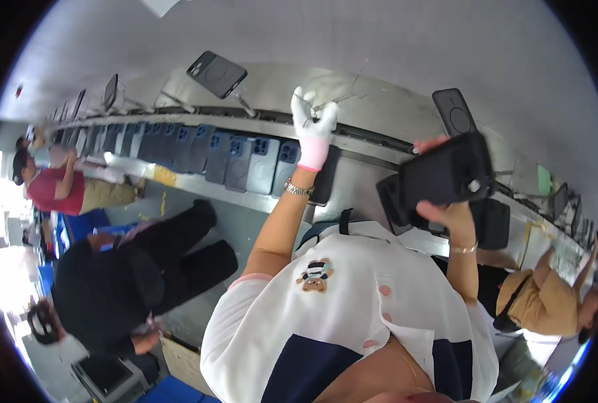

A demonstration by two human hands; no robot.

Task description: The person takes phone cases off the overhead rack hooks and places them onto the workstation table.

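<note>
The right hand (459,220) grips a black phone case (440,176), with the thumb on the near edge and the fingertips showing beyond the far edge. The long axis of the case runs roughly from 9 to 3 o'clock, its 3 o'clock end tipped slightly upward. The gloved left hand (314,129) is raised at the rail (373,138), thumb and fingers parted around a thin wire holder (357,87); whether the fingers close on the wire cannot be told. Key relation: the wire holder lies at about 10 to 11 o'clock from the held case, well apart from it, and the left hand is the nearer of the two. From the held case, the left hand lies at about 10 o'clock. A mounted case (455,112) stands at 12 o'clock, just beyond the right hand. Another black case (495,225) lies on the table (358,185), at about 4 o'clock from the held case.
</note>
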